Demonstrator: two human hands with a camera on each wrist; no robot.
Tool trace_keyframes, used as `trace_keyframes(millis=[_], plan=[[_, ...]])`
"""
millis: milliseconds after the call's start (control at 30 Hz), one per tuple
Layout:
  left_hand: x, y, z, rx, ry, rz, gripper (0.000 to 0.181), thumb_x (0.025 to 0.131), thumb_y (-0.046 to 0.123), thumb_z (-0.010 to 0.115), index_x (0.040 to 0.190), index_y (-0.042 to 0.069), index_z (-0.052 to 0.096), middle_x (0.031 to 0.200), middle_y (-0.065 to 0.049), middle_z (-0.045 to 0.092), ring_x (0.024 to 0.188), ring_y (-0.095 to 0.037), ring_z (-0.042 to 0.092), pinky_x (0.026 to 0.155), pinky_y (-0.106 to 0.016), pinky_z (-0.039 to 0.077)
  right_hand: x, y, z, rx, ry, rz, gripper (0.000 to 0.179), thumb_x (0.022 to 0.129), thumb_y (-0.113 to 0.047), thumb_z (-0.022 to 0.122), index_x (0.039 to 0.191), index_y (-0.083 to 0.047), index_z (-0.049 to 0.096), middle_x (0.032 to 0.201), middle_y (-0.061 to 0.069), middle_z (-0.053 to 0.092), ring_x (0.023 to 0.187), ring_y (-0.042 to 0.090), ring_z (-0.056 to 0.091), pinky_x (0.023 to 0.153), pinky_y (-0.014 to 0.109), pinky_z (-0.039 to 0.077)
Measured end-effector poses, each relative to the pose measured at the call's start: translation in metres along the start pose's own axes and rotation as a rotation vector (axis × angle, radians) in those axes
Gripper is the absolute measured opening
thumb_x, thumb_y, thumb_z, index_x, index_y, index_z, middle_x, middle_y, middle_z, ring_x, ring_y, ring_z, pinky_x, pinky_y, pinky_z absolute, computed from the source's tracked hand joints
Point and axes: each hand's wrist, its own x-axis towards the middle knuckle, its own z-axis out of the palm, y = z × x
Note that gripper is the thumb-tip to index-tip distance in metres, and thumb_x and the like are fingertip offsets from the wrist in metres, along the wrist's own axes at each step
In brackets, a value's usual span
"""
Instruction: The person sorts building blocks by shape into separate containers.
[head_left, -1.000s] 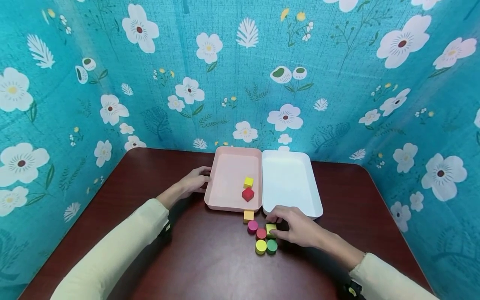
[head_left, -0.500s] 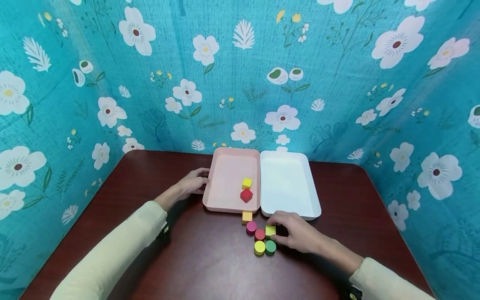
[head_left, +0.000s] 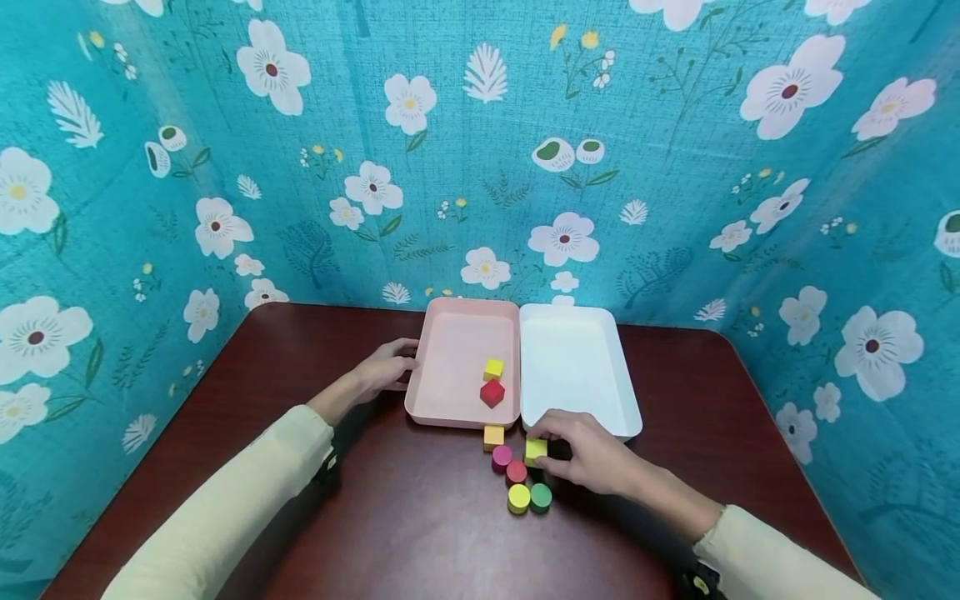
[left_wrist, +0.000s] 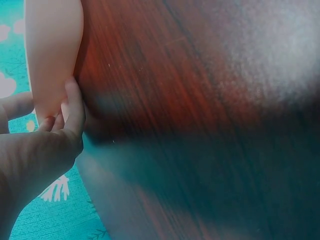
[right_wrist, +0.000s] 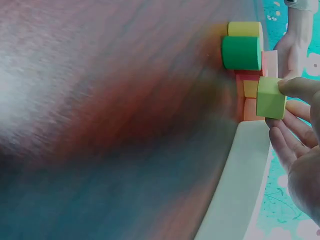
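My right hand (head_left: pixel 592 454) pinches a yellow-green cube (right_wrist: pixel 270 102) between thumb and fingers, close to the near edge of the white tray (head_left: pixel 585 367). In the head view the cube is held just behind a red cylinder (head_left: pixel 516 473) and a green cylinder (head_left: pixel 541 498). My left hand (head_left: pixel 384 367) rests at the left side of the pink tray (head_left: pixel 450 350), relaxed fingers touching its outer wall (left_wrist: pixel 55 60). Inside that tray lie a yellow cube (head_left: pixel 492 369) and a red block (head_left: pixel 492 392).
An orange cube (head_left: pixel 493 437) stands against the pink tray's front wall. Near it are a magenta cylinder (head_left: pixel 502 458) and a yellow cylinder (head_left: pixel 518 499). Both trays stand side by side at the back of the dark wooden table (head_left: pixel 405 517), before a flowered teal cloth (head_left: pixel 480 150).
My right hand has gripped the yellow-green cube and lifted it slightly, away from the green cylinder. The left hand stays at the pink tray; the head view has shifted a little.
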Motion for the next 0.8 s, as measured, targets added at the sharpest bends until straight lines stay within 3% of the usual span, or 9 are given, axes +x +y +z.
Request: trace_keyframes(millis=[433, 800], plan=[[0.001, 0.000, 0.000, 0.002, -0.008, -0.011, 0.055, 0.109, 0.015, 0.051, 0.162, 0.009, 0.037, 0.152, -0.017, 0.049, 0.128, -0.032, 0.059, 0.105, -0.051, 0.055, 0.015, -0.005, -0.005, 0.063, 0.021, 0.021, 0.031, 0.091, -0.016, 0.086, 0.119, -0.012, 0.076, 0.112, -0.010, 0.072, 0.102, 0.008, 0.068, 0.091, 0.042, 0.062], [0.001, 0.002, -0.002, 0.001, -0.010, -0.013, 0.055, 0.110, 0.015, 0.051, 0.162, 0.008, 0.037, 0.153, -0.018, 0.047, 0.129, -0.035, 0.057, 0.107, -0.053, 0.053, 0.032, -0.004, -0.011, 0.093, 0.099, 0.027, 0.035, 0.088, -0.019, 0.089, 0.120, -0.014, 0.076, 0.111, -0.008, 0.074, 0.098, 0.018, 0.070, 0.089, 0.047, 0.062]])
